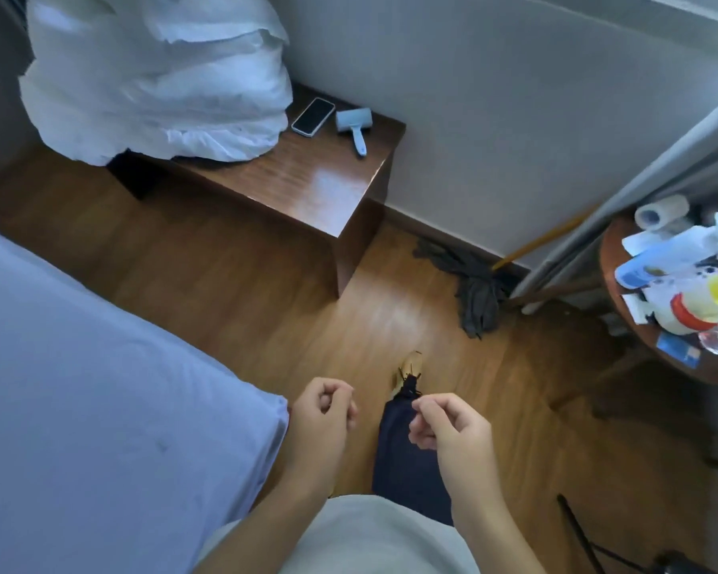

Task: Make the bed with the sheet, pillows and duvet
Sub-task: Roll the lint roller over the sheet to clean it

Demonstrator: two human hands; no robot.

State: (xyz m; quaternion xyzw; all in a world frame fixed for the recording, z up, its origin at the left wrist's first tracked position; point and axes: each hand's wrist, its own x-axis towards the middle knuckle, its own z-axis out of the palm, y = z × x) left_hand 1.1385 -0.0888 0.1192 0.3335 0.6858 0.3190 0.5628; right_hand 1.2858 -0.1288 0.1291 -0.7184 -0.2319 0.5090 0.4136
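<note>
Plainly the white bedding heap (pixel 154 76) sits on the far-left end of the table (pixel 307 176), well apart from both hands, the left hand (pixel 322 424) nearer to it than the right hand (pixel 448 432), each loosely curled and holding nothing beside the bed (pixel 79 387).

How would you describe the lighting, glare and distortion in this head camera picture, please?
Head view: dim, bluish light; soft glare patches on the wooden bench and the floor; wide-angle bending curves the wall edges; the white bedding pile looks slightly blurred.
</note>
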